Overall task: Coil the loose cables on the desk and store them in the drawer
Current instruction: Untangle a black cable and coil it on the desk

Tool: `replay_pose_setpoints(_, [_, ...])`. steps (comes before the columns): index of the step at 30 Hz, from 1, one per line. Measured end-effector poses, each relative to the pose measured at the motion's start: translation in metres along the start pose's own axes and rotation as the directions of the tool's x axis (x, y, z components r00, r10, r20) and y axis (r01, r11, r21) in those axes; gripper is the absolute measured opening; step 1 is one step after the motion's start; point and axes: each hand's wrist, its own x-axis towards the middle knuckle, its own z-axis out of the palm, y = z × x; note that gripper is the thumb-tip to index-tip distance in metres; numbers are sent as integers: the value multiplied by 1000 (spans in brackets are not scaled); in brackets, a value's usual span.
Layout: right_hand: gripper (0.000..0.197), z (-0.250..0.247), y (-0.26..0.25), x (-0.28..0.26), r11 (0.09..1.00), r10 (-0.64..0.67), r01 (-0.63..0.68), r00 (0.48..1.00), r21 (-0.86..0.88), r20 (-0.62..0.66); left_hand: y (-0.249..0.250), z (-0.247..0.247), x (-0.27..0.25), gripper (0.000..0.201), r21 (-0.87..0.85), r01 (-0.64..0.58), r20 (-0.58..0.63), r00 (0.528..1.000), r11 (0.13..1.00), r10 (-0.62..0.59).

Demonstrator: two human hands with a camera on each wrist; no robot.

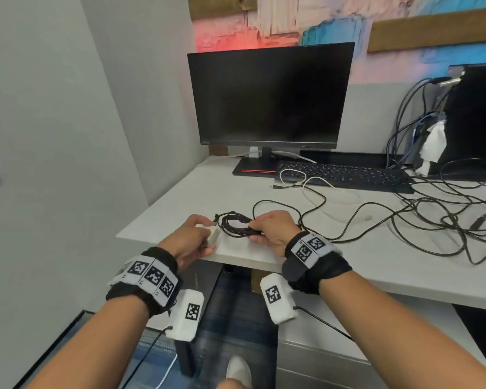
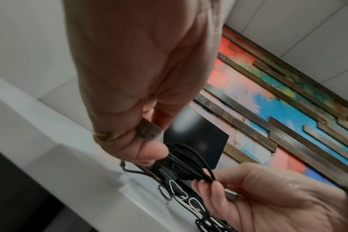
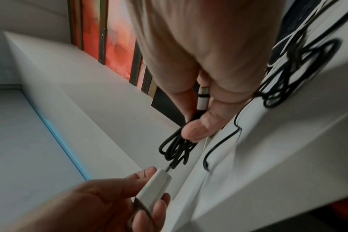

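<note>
A black cable (image 1: 236, 224) is wound into a small coil just above the desk's (image 1: 180, 209) front left corner. My right hand (image 1: 257, 228) pinches one side of the coil (image 3: 179, 146), with the cable's silver plug (image 3: 202, 97) lying inside the palm. My left hand (image 1: 206, 234) grips a white adapter block (image 1: 213, 234) at the cable's other end. In the right wrist view the block (image 3: 155, 186) sits between the left thumb and fingers, a short lead running into the coil. The left wrist view shows the coil (image 2: 187, 158) stretched between both hands.
A loose white cable (image 1: 306, 181) lies before the keyboard (image 1: 343, 172). Long black cables (image 1: 432, 220) sprawl over the desk's right half toward a dark computer tower (image 1: 474, 122). A monitor (image 1: 270, 94) stands at the back. A grey drawer unit (image 1: 320, 357) sits under the desk.
</note>
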Motion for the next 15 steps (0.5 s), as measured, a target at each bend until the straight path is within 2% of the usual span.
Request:
replay_pose_setpoints(3, [18, 21, 5, 11, 999, 17, -12, 994, -42, 105, -5, -14, 5, 25, 53, -20, -43, 999, 998, 22])
replay_pose_setpoints(6, [16, 39, 13, 20, 986, 39, -7, 981, -166, 188, -11, -27, 8, 37, 109, -52, -71, 996, 993, 59])
replay_pose_setpoints(7, [16, 44, 15, 23, 980, 46, -4, 978, -200, 204, -13, -31, 8, 32, 129, -54, -107, 992, 990, 68])
replay_pose_setpoints(9, [29, 51, 19, 30, 969, 56, 0, 974, -249, 219, -17, -37, 11, 7, 199, -32, -162, 985, 979, 65])
replay_pose_setpoints(11, [36, 55, 21, 34, 962, 59, 5, 973, -274, 223, -23, -44, 18, 39, 409, 12, -176, 982, 912, 66])
replay_pose_setpoints(12, [38, 56, 20, 37, 959, 65, 2, 972, -284, 226, -23, -45, 21, 49, 512, 18, -172, 982, 859, 82])
replay_pose_setpoints(15, [40, 59, 17, 45, 950, 50, 19, 976, -311, 211, -23, -45, 31, 56, 659, -22, -149, 976, 752, 159])
